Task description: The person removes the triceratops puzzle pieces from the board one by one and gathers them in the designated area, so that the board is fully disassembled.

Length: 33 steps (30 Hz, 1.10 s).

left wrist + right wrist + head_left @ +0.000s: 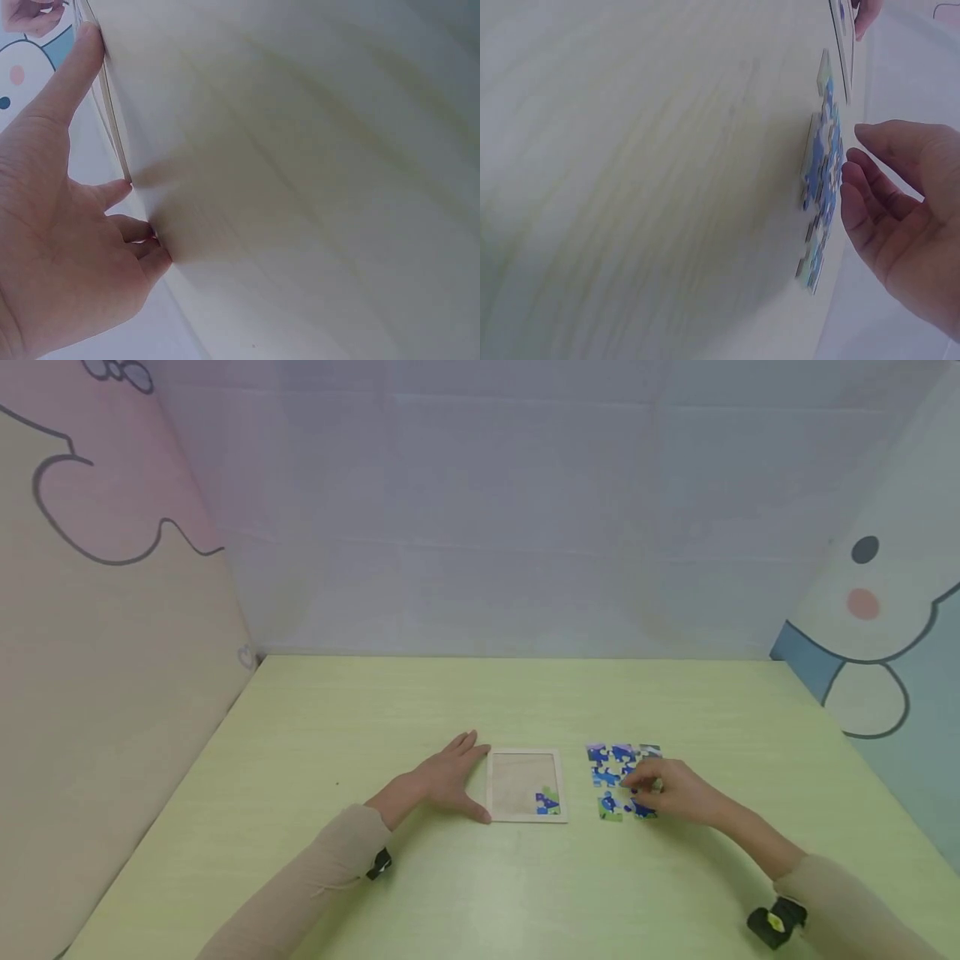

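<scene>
A light wooden puzzle frame [526, 818] lies flat on the table, with a few joined blue and green pieces [548, 802] in its near right corner. My left hand [452, 777] is spread along the frame's left side, thumb and index finger touching its edge. In the left wrist view the other fingers of the left hand [82, 225] rest on the tabletop. Loose jigsaw pieces [606, 777] lie in rows to the right of the frame. Over their right part hovers my right hand [675, 789], covering some. In the right wrist view, nothing shows between the right hand's [907, 202] loosely bent fingers and thumb.
The pale yellow-green table [420, 702] reaches back to a plain light wall sheet [480, 527]. Cartoon-printed panels [885, 693] stand at both sides. Dark devices [777, 923] are strapped to both wrists.
</scene>
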Each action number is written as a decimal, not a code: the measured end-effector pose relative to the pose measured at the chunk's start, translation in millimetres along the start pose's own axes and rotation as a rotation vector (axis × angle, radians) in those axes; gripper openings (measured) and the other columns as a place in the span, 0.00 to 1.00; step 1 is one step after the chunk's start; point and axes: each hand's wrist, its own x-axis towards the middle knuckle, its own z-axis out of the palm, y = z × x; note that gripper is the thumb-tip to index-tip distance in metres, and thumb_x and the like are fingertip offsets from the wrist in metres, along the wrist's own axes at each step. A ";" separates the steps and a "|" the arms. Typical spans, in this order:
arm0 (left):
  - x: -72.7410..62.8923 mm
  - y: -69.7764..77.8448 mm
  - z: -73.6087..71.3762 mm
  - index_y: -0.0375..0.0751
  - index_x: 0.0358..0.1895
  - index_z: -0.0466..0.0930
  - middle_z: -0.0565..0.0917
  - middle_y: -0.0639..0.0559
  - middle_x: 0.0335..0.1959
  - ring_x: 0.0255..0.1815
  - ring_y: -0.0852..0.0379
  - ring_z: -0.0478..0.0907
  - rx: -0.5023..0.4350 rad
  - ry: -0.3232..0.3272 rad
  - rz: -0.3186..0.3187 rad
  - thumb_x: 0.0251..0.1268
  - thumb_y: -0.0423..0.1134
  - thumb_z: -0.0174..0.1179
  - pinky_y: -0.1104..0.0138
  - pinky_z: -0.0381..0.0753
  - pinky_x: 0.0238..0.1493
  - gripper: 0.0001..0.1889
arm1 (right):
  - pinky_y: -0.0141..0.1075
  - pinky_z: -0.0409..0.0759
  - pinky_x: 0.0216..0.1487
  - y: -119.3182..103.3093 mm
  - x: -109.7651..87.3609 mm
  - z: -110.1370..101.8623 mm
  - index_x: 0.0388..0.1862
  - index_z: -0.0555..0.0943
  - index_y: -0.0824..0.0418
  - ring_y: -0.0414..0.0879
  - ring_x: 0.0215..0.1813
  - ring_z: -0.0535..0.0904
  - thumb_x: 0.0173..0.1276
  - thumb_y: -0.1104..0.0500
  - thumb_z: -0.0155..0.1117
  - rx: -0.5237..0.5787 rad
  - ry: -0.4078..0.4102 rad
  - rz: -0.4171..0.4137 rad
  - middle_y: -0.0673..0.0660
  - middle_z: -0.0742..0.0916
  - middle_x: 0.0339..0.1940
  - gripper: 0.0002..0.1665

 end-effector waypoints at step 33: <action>-1.2 1.1 -0.7 0.41 0.70 0.50 0.43 0.39 0.72 0.72 0.45 0.37 -0.026 0.005 0.007 0.38 0.63 0.67 0.51 0.51 0.68 0.56 | 0.30 0.75 0.37 -38.9 70.8 56.7 0.38 0.82 0.61 0.40 0.36 0.74 0.47 0.60 0.73 0.005 -0.120 0.117 0.48 0.81 0.34 0.17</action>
